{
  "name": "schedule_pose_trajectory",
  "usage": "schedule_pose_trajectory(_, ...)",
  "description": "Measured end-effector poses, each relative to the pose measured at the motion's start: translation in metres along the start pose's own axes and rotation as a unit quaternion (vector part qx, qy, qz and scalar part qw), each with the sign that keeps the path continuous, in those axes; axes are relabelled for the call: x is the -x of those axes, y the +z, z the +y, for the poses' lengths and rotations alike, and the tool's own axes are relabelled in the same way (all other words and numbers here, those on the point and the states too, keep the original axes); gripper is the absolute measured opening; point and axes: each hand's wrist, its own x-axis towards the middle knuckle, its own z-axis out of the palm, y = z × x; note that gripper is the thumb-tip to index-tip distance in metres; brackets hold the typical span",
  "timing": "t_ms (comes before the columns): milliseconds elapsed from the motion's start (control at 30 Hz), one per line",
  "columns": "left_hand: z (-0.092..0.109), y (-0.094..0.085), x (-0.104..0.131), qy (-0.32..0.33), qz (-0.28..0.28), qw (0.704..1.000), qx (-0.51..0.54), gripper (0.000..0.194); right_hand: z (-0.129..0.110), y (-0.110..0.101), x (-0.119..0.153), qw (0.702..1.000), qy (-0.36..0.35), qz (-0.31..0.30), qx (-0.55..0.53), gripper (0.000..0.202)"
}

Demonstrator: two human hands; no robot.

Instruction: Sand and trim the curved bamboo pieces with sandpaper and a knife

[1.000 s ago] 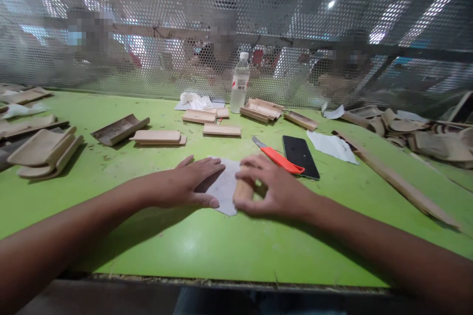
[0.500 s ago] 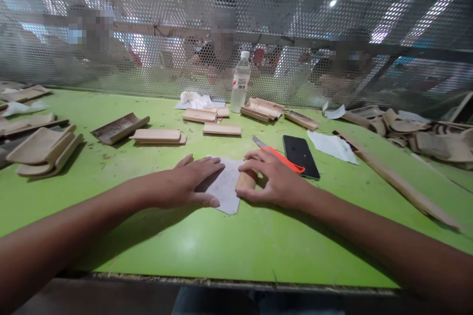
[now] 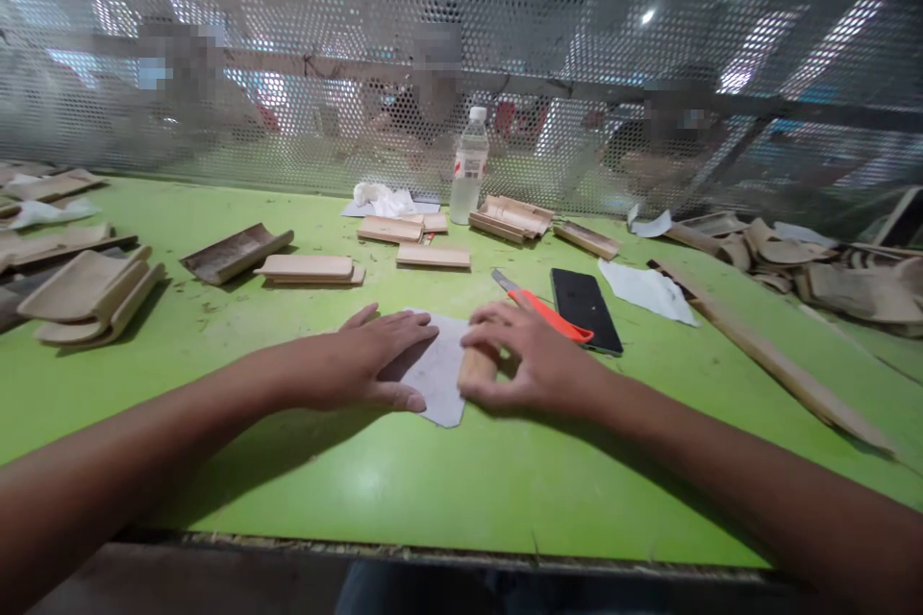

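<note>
My left hand (image 3: pixel 375 357) lies spread on the left part of a grey sheet, possibly sandpaper (image 3: pixel 441 375), fingers stretched out and palm down. At the sheet's right edge, my right hand (image 3: pixel 530 356) curls around a short, pale bamboo piece (image 3: pixel 479 369), with the thumb on its near end and the fingers over its far end. Part of that piece is covered by the fingers. Just beyond the right hand lies a knife with an orange handle (image 3: pixel 552 315), its blade pointing away to the left. Beside the knife rests a black phone (image 3: pixel 587 309).
A water bottle (image 3: pixel 469 168) stands by the perforated metal screen (image 3: pixel 324 29). Split bamboo pieces (image 3: pixel 433 256) lie across the back, with stacks (image 3: pixel 93 293) at left and a heap (image 3: pixel 858 283) at right. A long bamboo strip (image 3: pixel 779 356) and white paper (image 3: pixel 649 290) lie rightward. People sit behind the screen.
My right hand and the bamboo piece have shifted very slightly left. The left hand stays flat on the sheet. The whole view has tilted a little.
</note>
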Motion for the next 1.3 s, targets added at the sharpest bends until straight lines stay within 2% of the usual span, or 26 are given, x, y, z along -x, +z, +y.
schedule_pose_trajectory(67,0.0,0.0,0.0,0.002,0.0,1.0,-0.002,0.09,0.001,0.0,0.0,1.0,0.023,0.008,0.009,0.049)
schedule_pose_trajectory(200,-0.001,0.001,-0.001,0.013,-0.001,1.0,-0.008,0.09,0.001,0.001,-0.002,0.999,-0.04,-0.028,-0.017,0.054)
schedule_pose_trajectory(333,-0.001,0.001,0.0,-0.004,-0.005,1.0,0.001,0.092,0.001,-0.001,-0.004,1.0,0.01,0.006,0.009,0.052)
schedule_pose_trajectory(467,0.001,0.0,0.001,0.002,-0.002,1.0,0.001,0.093,0.001,-0.003,-0.002,0.998,-0.054,-0.024,-0.014,0.049)
schedule_pose_trajectory(600,0.002,0.0,0.002,-0.012,-0.002,1.0,-0.003,0.09,0.003,-0.003,0.001,1.0,-0.01,0.011,0.006,0.045)
schedule_pose_trajectory(700,0.001,0.0,0.002,-0.004,-0.005,1.0,-0.003,0.091,0.002,-0.003,0.002,0.998,-0.053,-0.015,-0.018,0.047)
schedule_pose_trajectory(833,0.002,0.0,0.002,-0.01,-0.005,1.0,-0.002,0.09,0.0,-0.002,0.003,1.0,-0.02,-0.006,-0.011,0.045)
schedule_pose_trajectory(967,0.003,0.0,0.003,0.0,0.003,1.0,0.0,0.091,-0.005,-0.001,0.003,0.997,-0.058,-0.036,-0.023,0.056)
schedule_pose_trajectory(1000,0.003,0.0,0.003,0.002,0.005,1.0,0.001,0.09,-0.005,-0.001,0.003,0.998,-0.044,-0.036,-0.024,0.062)
schedule_pose_trajectory(1100,0.003,0.0,0.003,-0.002,0.003,1.0,0.002,0.089,-0.004,0.001,0.0,0.999,0.036,0.004,-0.012,0.061)
schedule_pose_trajectory(1133,0.003,0.0,0.003,-0.003,0.002,1.0,0.001,0.089,-0.003,0.002,-0.002,0.999,0.037,0.01,-0.013,0.059)
schedule_pose_trajectory(1233,0.003,0.0,0.003,0.0,-0.001,1.0,-0.004,0.092,-0.001,0.005,-0.007,0.999,-0.024,-0.01,-0.03,0.063)
schedule_pose_trajectory(1300,0.003,0.001,0.002,-0.003,-0.002,1.0,-0.005,0.092,-0.001,0.006,-0.009,1.0,-0.004,-0.002,-0.023,0.062)
